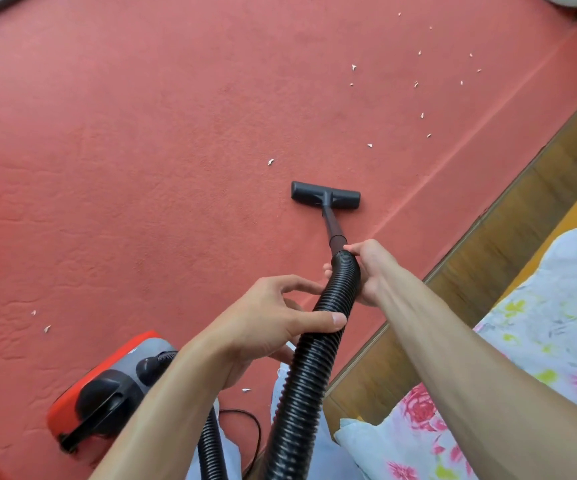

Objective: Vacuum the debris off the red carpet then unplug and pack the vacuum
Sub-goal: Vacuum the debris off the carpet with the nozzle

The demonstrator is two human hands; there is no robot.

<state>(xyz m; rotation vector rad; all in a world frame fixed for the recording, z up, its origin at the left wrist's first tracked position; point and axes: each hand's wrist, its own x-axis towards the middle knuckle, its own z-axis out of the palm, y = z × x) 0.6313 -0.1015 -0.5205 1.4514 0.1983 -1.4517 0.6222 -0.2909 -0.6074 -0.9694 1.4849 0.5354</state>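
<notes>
A black ribbed vacuum hose [309, 358] runs up from the bottom of the view to a thin black wand [332, 225]. The wand ends in a flat black floor nozzle [325, 195] lying on the red carpet [124, 150]. My right hand [370, 268] grips the hose's top end where it meets the wand. My left hand [273, 317] holds the hose lower down, thumb across it. The red and grey vacuum body [107, 389] sits on the carpet at the lower left. Small white scraps of debris [418, 84] lie scattered beyond the nozzle, mostly to the upper right.
A few more white scraps [47, 328] lie at the left near the vacuum body. A thin black power cord [250, 424] loops by my legs. A wooden bed frame [488, 258] with a floral sheet [550, 341] borders the carpet on the right.
</notes>
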